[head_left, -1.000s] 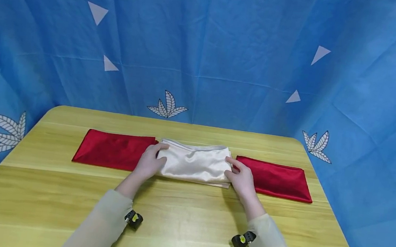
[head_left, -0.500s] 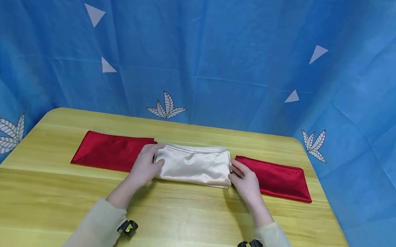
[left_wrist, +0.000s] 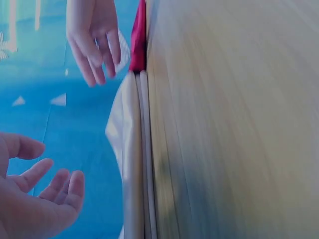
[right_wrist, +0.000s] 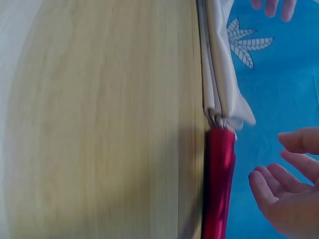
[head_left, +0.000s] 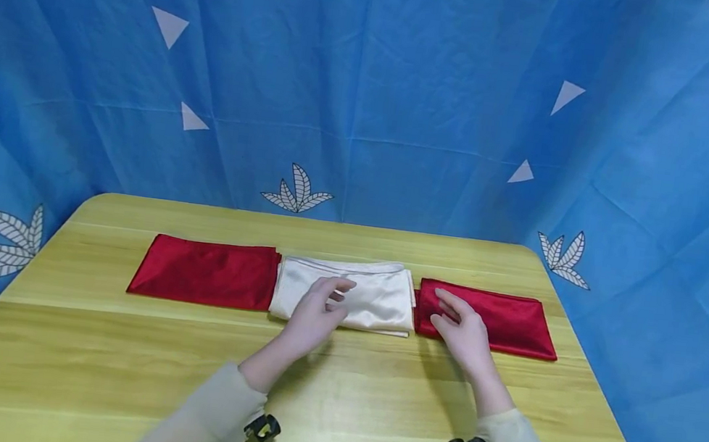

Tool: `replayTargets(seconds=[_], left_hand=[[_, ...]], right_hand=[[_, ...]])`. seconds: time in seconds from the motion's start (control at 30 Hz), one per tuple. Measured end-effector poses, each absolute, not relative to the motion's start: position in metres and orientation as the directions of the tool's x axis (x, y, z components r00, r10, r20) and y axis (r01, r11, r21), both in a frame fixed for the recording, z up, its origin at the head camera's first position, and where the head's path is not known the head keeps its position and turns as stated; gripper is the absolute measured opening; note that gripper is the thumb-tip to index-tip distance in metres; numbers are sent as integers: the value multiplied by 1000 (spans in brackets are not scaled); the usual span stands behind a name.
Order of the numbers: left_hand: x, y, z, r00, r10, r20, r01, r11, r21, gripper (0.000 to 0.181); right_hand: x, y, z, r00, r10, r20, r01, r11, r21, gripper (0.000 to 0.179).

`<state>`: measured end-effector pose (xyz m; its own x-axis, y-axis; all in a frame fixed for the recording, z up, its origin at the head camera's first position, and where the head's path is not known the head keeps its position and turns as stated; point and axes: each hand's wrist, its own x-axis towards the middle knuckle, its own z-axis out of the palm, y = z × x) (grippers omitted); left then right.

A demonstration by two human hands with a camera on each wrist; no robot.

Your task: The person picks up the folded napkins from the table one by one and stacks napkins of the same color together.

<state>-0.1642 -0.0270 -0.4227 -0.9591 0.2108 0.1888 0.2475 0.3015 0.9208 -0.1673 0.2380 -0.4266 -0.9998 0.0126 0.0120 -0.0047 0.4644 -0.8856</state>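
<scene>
A folded white satin cloth [head_left: 378, 300] lies in the middle of a row, between a folded red satin cloth [head_left: 207, 271] on the left and another folded red satin cloth [head_left: 516, 325] on the right. Over the white cloth hovers my left hand [head_left: 315, 313], its fingers loosely bent and holding nothing. My right hand [head_left: 465, 333] is above the inner end of the right red cloth, fingers relaxed and apart from it. In the left wrist view a gap shows between the left hand [left_wrist: 42, 199] and the white cloth [left_wrist: 130, 149]. The right wrist view shows the right hand [right_wrist: 291, 181] likewise raised.
The cloths lie on a wooden table [head_left: 335, 394] towards its far edge. Behind it and along the sides hangs a blue curtain [head_left: 408, 96] with white leaf and triangle prints. A black wrist camera [head_left: 263, 429] sits on the left sleeve.
Both hands have let go of the white cloth's ends. The left hand has moved right, over the white cloth. The right hand has moved right, over the right red cloth.
</scene>
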Motion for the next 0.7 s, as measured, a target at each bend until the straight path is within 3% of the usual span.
replayTargets(seconds=[0.17, 0.4, 0.7], left_hand=[[-167, 3, -426, -949, 275, 158, 232, 263, 936, 36], [-174, 40, -431, -948, 296, 113, 178, 204, 963, 35], [-185, 79, -437, -938, 347, 12, 63, 135, 989, 44]], right_hand=[[-164, 256, -425, -998, 38, 48, -21, 524, -852, 47], [-163, 287, -429, -984, 58, 170, -78, 716, -693, 45], [-167, 339, -431, -975, 173, 140, 53, 792, -608, 43]])
